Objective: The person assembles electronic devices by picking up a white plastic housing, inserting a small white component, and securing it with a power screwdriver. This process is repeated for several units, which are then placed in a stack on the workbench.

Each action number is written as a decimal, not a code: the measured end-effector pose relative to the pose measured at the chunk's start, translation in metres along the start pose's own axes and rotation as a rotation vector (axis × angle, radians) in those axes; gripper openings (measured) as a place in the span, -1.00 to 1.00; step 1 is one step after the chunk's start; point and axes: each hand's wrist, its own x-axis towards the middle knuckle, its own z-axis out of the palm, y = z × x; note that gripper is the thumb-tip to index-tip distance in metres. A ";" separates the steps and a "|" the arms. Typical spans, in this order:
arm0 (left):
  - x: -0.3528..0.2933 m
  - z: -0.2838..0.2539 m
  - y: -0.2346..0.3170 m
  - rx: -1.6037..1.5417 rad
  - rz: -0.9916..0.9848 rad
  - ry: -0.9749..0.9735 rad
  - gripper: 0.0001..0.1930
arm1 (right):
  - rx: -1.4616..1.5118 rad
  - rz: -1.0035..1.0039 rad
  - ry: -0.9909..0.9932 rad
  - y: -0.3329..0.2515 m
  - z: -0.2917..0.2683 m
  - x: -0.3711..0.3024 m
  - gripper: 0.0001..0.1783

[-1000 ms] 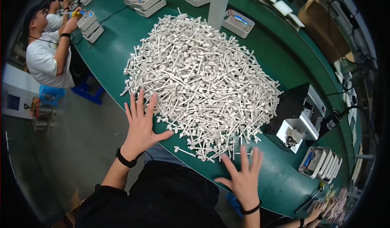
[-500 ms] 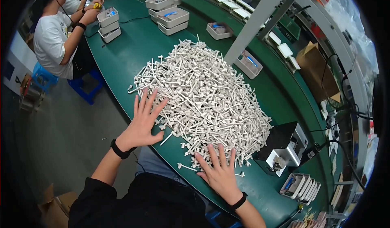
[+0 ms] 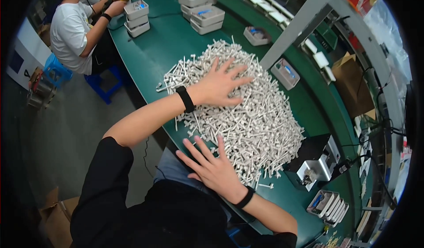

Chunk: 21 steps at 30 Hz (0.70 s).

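Note:
A wide heap of small white plastic parts (image 3: 260, 124), each a thin stem with a knobbed end, lies on the green tabletop (image 3: 163, 40). My left hand (image 3: 221, 84) rests over the upper middle of the heap, palm down with its fingers spread. At the heap's near edge is my right hand (image 3: 214, 166), its fingers also stretched apart and its fingertips over the table's front edge and the closest parts. Neither hand grips anything. Whatever lies under the palms is hidden. A black wristband shows on each wrist.
Right of the heap stands a black and silver bench device (image 3: 316, 159) with a cable. Grey trays (image 3: 327, 204) are stacked near it; more trays (image 3: 207, 20) stand at the back. A metal post (image 3: 300, 22) rises behind the heap. A co-worker (image 3: 75, 31) sits at the far left.
My left hand has moved from the heap's left edge onto its upper middle. My right hand has shifted left and slightly away from me. The view has turned a little.

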 end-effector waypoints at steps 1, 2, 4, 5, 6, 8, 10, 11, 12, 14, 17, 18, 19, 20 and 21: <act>0.003 0.004 -0.005 0.010 0.003 0.015 -0.33 | -0.008 -0.003 0.026 0.004 0.006 0.006 -0.03; 0.001 0.007 -0.008 0.018 -0.007 -0.016 -0.33 | -0.019 0.006 0.028 0.007 0.010 0.010 -0.03; -0.006 0.008 -0.012 0.028 -0.026 -0.091 -0.32 | 0.046 0.062 0.041 0.014 0.016 0.017 -0.06; -0.008 0.008 -0.013 0.022 -0.013 -0.093 -0.32 | 0.084 0.093 0.046 0.016 0.019 0.018 -0.07; -0.010 0.007 -0.016 0.034 -0.046 -0.116 -0.32 | 0.086 0.107 0.045 0.018 0.022 0.017 -0.07; -0.009 0.003 -0.027 0.071 -0.127 -0.154 -0.30 | 0.076 0.121 0.060 0.026 0.028 0.020 -0.07; -0.010 0.001 -0.040 0.081 -0.146 -0.155 -0.29 | 0.076 0.125 0.070 0.029 0.030 0.022 -0.07; -0.012 0.000 -0.048 0.092 -0.170 -0.155 -0.29 | 0.079 0.123 0.079 0.029 0.030 0.024 -0.07; -0.014 -0.002 -0.056 0.103 -0.193 -0.154 -0.28 | 0.081 0.122 0.088 0.030 0.030 0.026 -0.08; -0.015 0.000 -0.070 0.129 -0.213 -0.135 -0.29 | 0.068 0.126 0.098 0.030 0.027 0.027 -0.08; -0.008 -0.002 -0.081 0.174 -0.254 -0.106 -0.30 | 0.069 0.114 0.091 0.035 0.017 0.028 -0.09; -0.004 -0.004 -0.084 0.143 -0.273 -0.115 -0.32 | 0.061 0.120 0.091 0.037 0.011 0.027 -0.09; 0.001 -0.008 -0.085 0.113 -0.294 -0.122 -0.34 | 0.091 0.108 0.101 0.040 -0.004 0.028 -0.11; 0.004 -0.009 -0.089 0.084 -0.316 -0.131 -0.36 | 0.122 0.094 0.111 0.043 -0.019 0.028 -0.13; 0.016 -0.010 -0.096 0.081 -0.311 -0.124 -0.36 | 0.153 0.082 0.120 0.049 -0.027 0.029 -0.15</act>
